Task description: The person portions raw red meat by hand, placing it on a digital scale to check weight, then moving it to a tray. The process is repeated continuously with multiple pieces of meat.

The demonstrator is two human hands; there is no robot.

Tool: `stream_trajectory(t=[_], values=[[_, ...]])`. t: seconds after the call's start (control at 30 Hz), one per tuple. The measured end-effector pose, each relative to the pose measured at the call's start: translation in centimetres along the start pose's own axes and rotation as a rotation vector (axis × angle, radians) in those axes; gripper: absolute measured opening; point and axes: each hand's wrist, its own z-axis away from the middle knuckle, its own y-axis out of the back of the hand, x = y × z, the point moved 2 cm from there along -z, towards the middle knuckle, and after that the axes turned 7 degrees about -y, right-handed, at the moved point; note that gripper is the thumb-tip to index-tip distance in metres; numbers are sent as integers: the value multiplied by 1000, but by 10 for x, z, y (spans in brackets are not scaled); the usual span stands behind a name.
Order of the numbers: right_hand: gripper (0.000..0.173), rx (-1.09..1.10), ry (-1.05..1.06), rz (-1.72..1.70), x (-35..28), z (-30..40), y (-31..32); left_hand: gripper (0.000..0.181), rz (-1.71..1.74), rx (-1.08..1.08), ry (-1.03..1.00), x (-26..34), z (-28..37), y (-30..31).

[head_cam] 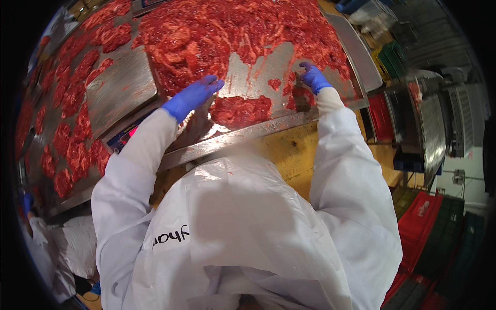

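Both my hands wear blue gloves over a steel table [248,131] spread with raw red meat. Flat and with nothing in it, my left hand [193,97] is held near the left end of a slab of trimmed meat [241,110]. That slab lies by the table's front edge, between my hands. Over to the right, my right hand [316,79] has its fingers bent and apart, and I see nothing in its grip. A small meat scrap [274,84] lies left of it. Beyond both hands spreads a large heap of meat trimmings [240,27].
A bench scale's steel platform [122,91] stands left, its lit display [126,135] at its front. Many meat pieces [77,155] lie around it. The table has a raised front rim. Red crates [420,228] are stacked right. Another person's gloved hand [28,203] shows far left.
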Motion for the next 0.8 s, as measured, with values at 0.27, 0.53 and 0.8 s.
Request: stream_trajectory(t=[0.27, 0.53, 0.8], values=[[34, -555, 527, 146, -135, 113, -38, 33, -663, -405, 30, -34, -69, -18], [52, -819, 590, 51, -93, 59, -82, 44, -657, -258, -304, -59, -47, -48], [72, -1284, 94, -879, -170, 116, -114, 36, 1246, -187, -4, -96, 39, -26]])
